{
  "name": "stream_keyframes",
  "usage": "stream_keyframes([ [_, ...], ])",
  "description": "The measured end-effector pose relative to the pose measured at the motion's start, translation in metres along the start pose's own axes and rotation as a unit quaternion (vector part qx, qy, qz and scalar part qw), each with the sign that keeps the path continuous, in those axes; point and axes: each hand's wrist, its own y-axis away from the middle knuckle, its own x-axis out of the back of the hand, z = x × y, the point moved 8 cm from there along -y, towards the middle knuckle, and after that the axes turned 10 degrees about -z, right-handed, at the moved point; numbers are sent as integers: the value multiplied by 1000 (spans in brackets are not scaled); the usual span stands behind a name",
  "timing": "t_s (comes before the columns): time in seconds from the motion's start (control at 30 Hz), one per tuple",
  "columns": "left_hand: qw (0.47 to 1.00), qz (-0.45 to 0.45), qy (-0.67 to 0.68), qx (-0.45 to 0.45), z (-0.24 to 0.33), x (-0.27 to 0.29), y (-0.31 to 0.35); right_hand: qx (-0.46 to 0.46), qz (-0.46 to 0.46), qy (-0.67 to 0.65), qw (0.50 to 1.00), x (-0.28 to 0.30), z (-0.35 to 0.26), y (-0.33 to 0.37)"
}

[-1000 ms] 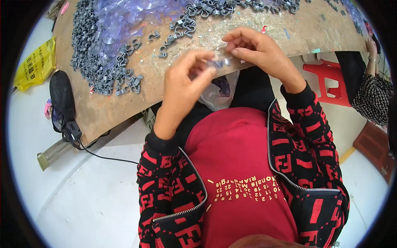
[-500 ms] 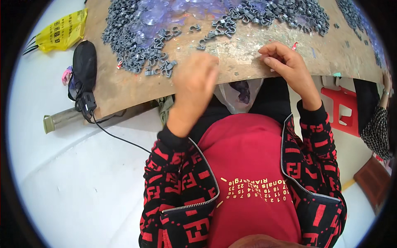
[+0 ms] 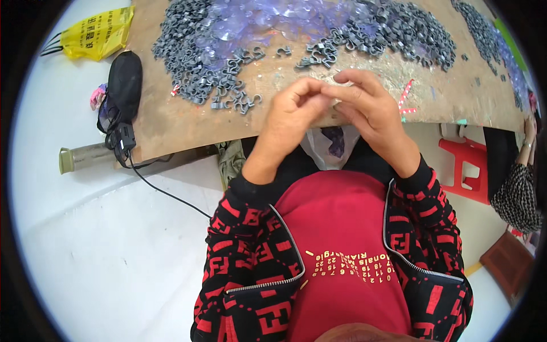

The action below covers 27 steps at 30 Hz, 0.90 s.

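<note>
Over the table's near edge, my left hand (image 3: 293,117) and my right hand (image 3: 376,111) meet at the fingertips. The left thumb and forefinger press together in a pinch. On the right hand the fingers are bent in toward the left fingertips. Whatever lies between them is too small or hidden to make out. Just beyond the hands sit loose grey plastic clips (image 3: 323,54), part of a wide heap. Clear, violet-tinted plastic discs (image 3: 239,25) are piled among more grey clips (image 3: 191,62). A red-and-white dotted strip (image 3: 407,94) lies right of my right hand.
On the left are a yellow bag (image 3: 99,34), a black pouch (image 3: 124,82) with a cable, and a bottle (image 3: 85,159) below the table. A plastic bag (image 3: 325,149) hangs under the edge. Right: a red stool (image 3: 467,168) and another person's arm (image 3: 530,134).
My left hand has moved right and my right hand a little left, so their fingertips now meet. The red-and-white strip shows more fully. The whole view has shifted slightly.
</note>
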Motion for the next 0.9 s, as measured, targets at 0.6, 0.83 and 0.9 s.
stream_keyframes([
  [0.6, 765, 142, -583, -235, 53, 37, -87, -207, 8, -233, 950, 5, 57, 37],
  [0.83, 784, 141, -581, -168, 44, 57, -93, -238, 18, -235, 942, 8, 72, 42],
  [0.9, 787, 161, -573, -163, 48, 57, -91, -196, -1, -183, 963, 9, 66, 37],
])
